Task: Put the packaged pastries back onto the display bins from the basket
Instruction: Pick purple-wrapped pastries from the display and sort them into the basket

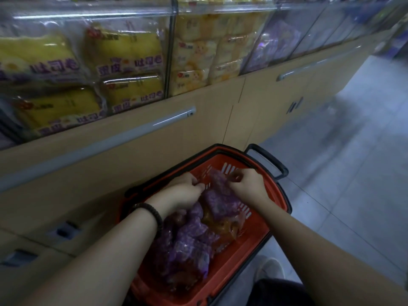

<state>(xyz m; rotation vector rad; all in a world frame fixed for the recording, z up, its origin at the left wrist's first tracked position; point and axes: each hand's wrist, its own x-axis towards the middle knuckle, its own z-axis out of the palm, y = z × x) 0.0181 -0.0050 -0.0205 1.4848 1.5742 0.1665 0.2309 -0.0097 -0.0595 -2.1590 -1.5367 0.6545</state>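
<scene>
A red shopping basket [254, 246] with black trim stands on the floor below me. Inside lie several purple packaged pastries [189, 244] and an orange-brown packet [223, 226]. Both hands reach into the basket's far end. My left hand [184, 192] pinches the left edge of a purple pastry packet [218, 195]. My right hand [248, 184] pinches the same packet's top right edge. The packet is lifted slightly above the pile. Clear display bins [172, 40] sit above the counter at the top.
The left bins hold yellow bread packs [123, 54], the middle one pale packs [205, 60], the right one purple packs [276, 43]. A beige cabinet [198, 120] with rail handles runs under them. Grey tiled floor [342, 162] lies to the right. My shoe [269, 268] is beside the basket.
</scene>
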